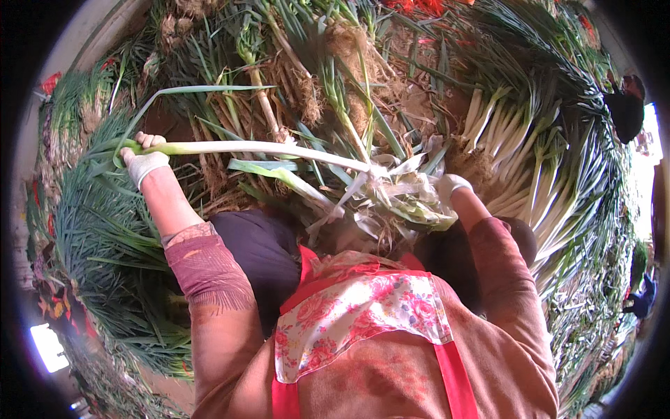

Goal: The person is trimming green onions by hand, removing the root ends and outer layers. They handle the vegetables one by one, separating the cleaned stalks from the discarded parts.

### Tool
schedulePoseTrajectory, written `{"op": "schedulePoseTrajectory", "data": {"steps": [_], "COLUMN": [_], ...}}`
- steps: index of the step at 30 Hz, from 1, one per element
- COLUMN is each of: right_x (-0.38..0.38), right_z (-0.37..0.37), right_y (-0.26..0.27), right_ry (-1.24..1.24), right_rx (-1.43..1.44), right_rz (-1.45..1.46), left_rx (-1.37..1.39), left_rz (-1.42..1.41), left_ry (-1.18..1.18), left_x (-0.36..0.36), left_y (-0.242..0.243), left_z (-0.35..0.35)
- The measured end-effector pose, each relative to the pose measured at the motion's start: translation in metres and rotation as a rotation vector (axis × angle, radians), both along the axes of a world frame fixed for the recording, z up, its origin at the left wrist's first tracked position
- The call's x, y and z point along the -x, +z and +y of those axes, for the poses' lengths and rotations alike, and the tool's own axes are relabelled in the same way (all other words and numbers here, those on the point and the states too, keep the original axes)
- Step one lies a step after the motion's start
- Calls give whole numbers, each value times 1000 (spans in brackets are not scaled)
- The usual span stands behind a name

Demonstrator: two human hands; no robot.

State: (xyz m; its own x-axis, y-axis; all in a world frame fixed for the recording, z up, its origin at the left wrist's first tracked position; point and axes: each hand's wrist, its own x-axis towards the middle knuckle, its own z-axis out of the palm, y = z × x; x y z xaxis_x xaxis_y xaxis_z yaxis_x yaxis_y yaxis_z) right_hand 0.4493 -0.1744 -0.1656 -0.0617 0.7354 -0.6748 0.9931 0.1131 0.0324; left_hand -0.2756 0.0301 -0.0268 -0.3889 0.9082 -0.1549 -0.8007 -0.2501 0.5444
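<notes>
My left hand (145, 156), in a pale glove with bare fingertips, grips a long green onion (251, 148) where its white stalk turns green. The stalk stretches nearly level across my lap, and its leaves bend beyond my fist. Its root end reaches a tangle of peeled, papery outer leaves (413, 191) between my knees. At the right side of that tangle is my gloved right hand (453, 186). Its fingers are mostly hidden, so whether they pinch a leaf is unclear. Below the held stalk lies another green onion (303, 187) with a torn green top.
Unpeeled green onions with brown, hairy roots (358, 47) lie ahead of me. To the right are white-stalked onions (515, 125) laid side by side. A thick bank of green leaves (99, 209) rises on the left. Dark-clothed knees (256, 235) flank the peelings.
</notes>
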Motion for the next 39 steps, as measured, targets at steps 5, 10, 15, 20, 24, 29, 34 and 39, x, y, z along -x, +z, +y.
{"op": "schedulePoseTrajectory", "data": {"steps": [5,10,15,20,24,29,34,39], "right_x": [42,110,121,124,118,118,88,86], "right_z": [8,-3,-8,-25,-45,-82,-125,-122], "right_y": [51,81,98,137,164,160,150,153], "right_ry": [-500,-843,-758,-413,-166,-275,-663,-67], "right_rx": [90,487,288,81,-106,-140,-185,-305], "right_rz": [1515,1966,1474,1191,1073,1166,1052,913], "left_rx": [18,-33,65,238,297,304,167,243], "left_rz": [-6,-94,-78,-64,-130,-159,-150,-232], "left_ry": [-38,-81,-105,-87,-72,-273,96,196], "left_x": [4,10,11,3,-3,-3,16,-6], "left_y": [-8,-16,-30,-54,-71,-85,-73,-52], "left_z": [2,3,2,-6,-12,-6,-23,-28]}}
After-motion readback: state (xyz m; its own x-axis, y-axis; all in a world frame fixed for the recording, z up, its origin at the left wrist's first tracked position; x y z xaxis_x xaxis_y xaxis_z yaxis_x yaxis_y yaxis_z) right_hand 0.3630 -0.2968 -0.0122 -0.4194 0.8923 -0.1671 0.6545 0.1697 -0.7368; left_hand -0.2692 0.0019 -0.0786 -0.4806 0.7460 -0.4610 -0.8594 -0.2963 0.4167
